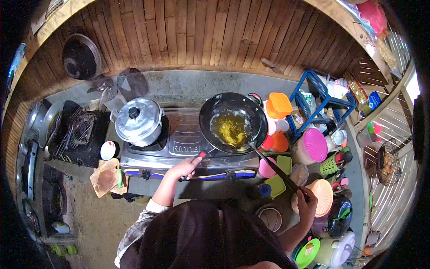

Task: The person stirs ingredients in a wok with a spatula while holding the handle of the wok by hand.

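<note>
A black wok [208, 117] stands on the right side of the gas stove [179, 154], with yellow food [233, 130] in oil at its bottom. My left hand [182, 169] is closed round the wok's red and black handle [202, 154] at the stove's front. In my right hand [306, 205] is the long dark handle of a spatula [278, 171], which slants up to the wok. The spatula's metal end meets the wok's lower right rim, and I cannot make out the tip clearly.
A lidded silver pot [139, 123] sits on the left burner. Left of the stove lie a cutting board [106, 178] and a green-handled knife [120, 178]. Plastic containers, including an orange tub [279, 105], crowd the right, near a blue rack [323, 89].
</note>
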The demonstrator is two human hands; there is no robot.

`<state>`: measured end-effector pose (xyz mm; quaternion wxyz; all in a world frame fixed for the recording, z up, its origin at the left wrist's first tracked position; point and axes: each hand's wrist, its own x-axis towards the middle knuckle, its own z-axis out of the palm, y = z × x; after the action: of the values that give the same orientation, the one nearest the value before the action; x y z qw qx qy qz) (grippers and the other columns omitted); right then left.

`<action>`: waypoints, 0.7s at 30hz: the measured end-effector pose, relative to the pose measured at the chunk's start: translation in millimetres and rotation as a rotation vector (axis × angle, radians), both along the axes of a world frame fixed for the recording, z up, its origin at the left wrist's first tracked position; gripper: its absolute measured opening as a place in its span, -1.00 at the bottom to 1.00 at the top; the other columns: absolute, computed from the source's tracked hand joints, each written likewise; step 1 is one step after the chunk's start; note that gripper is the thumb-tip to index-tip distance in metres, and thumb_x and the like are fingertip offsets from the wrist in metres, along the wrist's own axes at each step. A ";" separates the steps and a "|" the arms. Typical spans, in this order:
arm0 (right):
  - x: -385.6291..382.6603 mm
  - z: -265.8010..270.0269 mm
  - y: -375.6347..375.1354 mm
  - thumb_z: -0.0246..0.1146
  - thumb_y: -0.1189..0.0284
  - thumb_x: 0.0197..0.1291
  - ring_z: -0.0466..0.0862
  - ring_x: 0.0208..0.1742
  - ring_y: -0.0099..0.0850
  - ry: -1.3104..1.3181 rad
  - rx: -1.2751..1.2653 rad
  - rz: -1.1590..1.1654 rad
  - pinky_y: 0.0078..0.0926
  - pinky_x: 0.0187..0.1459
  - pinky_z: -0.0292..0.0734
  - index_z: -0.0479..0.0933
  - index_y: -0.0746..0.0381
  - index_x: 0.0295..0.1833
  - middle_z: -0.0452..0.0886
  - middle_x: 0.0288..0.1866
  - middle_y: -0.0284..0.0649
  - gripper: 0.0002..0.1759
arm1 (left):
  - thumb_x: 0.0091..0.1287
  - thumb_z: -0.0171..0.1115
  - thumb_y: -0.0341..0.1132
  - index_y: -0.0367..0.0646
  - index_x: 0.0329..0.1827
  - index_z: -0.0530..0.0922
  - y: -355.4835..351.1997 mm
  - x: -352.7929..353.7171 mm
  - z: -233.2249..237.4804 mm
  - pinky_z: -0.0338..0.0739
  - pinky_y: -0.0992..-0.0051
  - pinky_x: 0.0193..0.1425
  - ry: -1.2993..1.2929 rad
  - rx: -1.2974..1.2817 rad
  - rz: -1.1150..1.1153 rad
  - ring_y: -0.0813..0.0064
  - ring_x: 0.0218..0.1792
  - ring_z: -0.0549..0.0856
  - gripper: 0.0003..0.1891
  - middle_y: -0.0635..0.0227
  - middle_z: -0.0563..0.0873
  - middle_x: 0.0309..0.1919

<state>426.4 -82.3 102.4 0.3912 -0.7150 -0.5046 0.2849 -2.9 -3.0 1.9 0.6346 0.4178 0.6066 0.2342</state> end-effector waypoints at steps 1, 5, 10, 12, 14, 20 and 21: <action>-0.5 2.0 -1.4 0.24 0.50 0.10 0.59 -0.19 -0.36 -0.002 0.001 -0.003 -0.45 -0.04 0.44 0.55 0.40 -0.12 0.64 -0.22 -0.09 -0.76 | 0.41 -0.09 0.03 -0.19 -0.01 0.35 -0.1 -0.1 -1.1 0.26 0.59 -0.76 -0.002 0.001 -0.003 0.66 -0.81 0.34 -0.57 0.47 0.38 -0.74; -5.1 6.1 -3.2 0.24 0.48 0.12 0.58 -0.18 -0.38 -0.025 0.022 0.008 -0.45 -0.04 0.44 0.55 0.41 -0.12 0.64 -0.23 -0.10 -0.75 | 0.40 -0.09 0.04 -0.19 0.03 0.33 1.7 -1.0 -3.6 0.25 0.60 -0.76 0.018 -0.002 0.000 0.67 -0.81 0.33 -0.56 0.48 0.37 -0.74; -17.0 6.2 -3.2 0.23 0.49 0.12 0.57 -0.16 -0.40 -0.020 0.098 0.008 -0.46 -0.03 0.43 0.54 0.40 -0.08 0.64 -0.21 -0.11 -0.74 | 0.40 -0.09 0.03 -0.20 0.05 0.32 0.1 -1.1 -1.2 0.24 0.61 -0.76 0.031 0.009 -0.009 0.68 -0.81 0.32 -0.55 0.48 0.38 -0.73; -20.2 5.1 -3.2 0.22 0.50 0.13 0.57 -0.16 -0.40 0.078 0.062 -0.047 -0.47 -0.03 0.42 0.53 0.41 -0.07 0.64 -0.19 -0.12 -0.73 | 0.40 -0.09 0.03 -0.21 0.05 0.31 1.1 -1.4 -3.8 0.24 0.61 -0.76 0.029 0.007 -0.012 0.68 -0.80 0.33 -0.55 0.49 0.38 -0.72; -25.7 8.1 -3.8 0.22 0.51 0.13 0.56 -0.16 -0.41 0.065 0.069 -0.052 -0.48 -0.03 0.42 0.53 0.41 -0.07 0.64 -0.19 -0.12 -0.74 | 0.40 -0.09 0.03 -0.22 0.05 0.31 1.5 -1.2 -2.6 0.25 0.61 -0.75 0.031 0.009 -0.010 0.68 -0.79 0.34 -0.55 0.48 0.39 -0.72; -29.6 2.2 -2.9 0.22 0.53 0.12 0.56 -0.20 -0.42 0.078 0.079 -0.034 -0.48 -0.07 0.44 0.55 0.43 -0.10 0.64 -0.24 -0.12 -0.75 | 0.40 -0.09 0.04 -0.23 0.03 0.31 1.7 -1.8 -4.2 0.28 0.59 -0.73 0.067 0.031 -0.027 0.66 -0.78 0.36 -0.54 0.46 0.41 -0.72; -30.2 1.4 -2.5 0.22 0.53 0.11 0.56 -0.22 -0.43 0.064 0.063 -0.037 -0.48 -0.09 0.45 0.55 0.43 -0.11 0.64 -0.25 -0.12 -0.76 | 0.40 -0.09 0.04 -0.23 0.02 0.31 1.8 -1.8 -3.6 0.28 0.59 -0.73 0.071 0.037 -0.037 0.66 -0.78 0.36 -0.54 0.45 0.42 -0.72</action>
<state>396.2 -84.8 103.9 0.4347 -0.7019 -0.4873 0.2843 -4.6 -1.2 -1.7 0.6091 0.4485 0.6164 0.2190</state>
